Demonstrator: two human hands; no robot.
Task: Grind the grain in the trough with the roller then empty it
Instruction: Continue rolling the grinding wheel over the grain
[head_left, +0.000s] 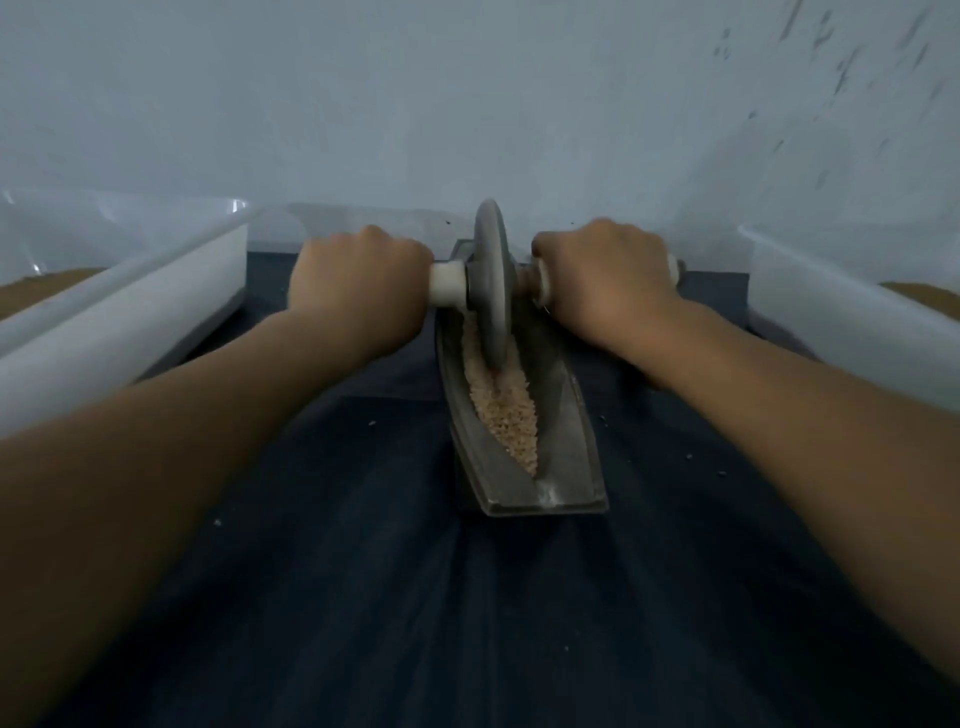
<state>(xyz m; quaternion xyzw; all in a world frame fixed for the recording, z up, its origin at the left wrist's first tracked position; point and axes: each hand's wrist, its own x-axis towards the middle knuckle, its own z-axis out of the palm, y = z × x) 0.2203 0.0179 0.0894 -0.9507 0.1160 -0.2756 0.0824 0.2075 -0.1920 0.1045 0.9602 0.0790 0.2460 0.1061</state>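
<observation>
– Grain (506, 415) first: where does it lie?
– In the groove of the trough (524, 486), a pale strip running from near the close end up to the disc. It looks coarse and light brown.
– And the trough itself?
– It is a long grey boat-shaped piece lying lengthwise, pointing away from the person, on a dark blue cloth (363, 597). It sits between two white plastic bins, well apart from both.
– Where is the roller (492, 280)?
– Toward the far end of the trough, standing upright on its edge. The rim of the grey disc is down in the groove and touches the grain.
– How do the hands hold it?
– The left hand (358, 280) is wrapped as a fist round the left handle (447, 283), of which only a short white stub shows next to the disc. The right hand (605, 275) is curled the same way round the right handle, whose white tip (674, 267) pokes out past the knuckles. Both forearms reach straight forward, one on either side of the trough.
– What is in the bins?
– The left bin (130, 322) and the right bin (831, 322) each show a patch of brown material at the frame's edge; I cannot tell what it is.
– Anything else?
– A few small specks lie scattered on the cloth, and a pale wall (467, 104) stands behind.
</observation>
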